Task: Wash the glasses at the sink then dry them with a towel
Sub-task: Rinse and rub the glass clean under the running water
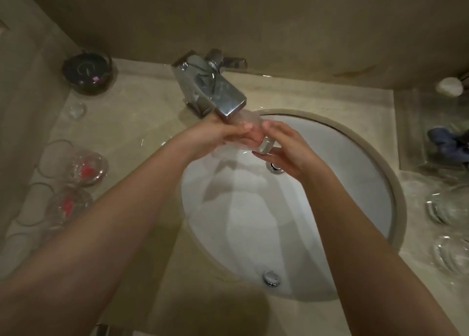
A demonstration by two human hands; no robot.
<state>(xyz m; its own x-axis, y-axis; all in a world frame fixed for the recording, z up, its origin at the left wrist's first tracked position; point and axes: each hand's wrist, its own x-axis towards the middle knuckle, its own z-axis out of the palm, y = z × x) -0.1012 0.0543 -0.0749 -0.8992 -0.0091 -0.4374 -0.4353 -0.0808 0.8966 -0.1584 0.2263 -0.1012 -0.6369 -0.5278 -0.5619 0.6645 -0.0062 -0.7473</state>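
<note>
One glass (250, 136): clear, thick-based, tipped sideways under the tap (215, 88), over the sink (368, 143).
Left hand (215, 135): fingers wrapped round its body.
Right hand (289, 148): fingers clasping the base.

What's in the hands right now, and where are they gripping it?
A clear glass, held under the faucet. The left hand wraps its side; the right hand holds its thick base end.

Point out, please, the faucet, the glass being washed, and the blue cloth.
faucet (223, 94), head view, top of the spout.
glass (265, 146), head view, its thick base.
blue cloth (442, 143), head view, its crumpled middle.
</note>
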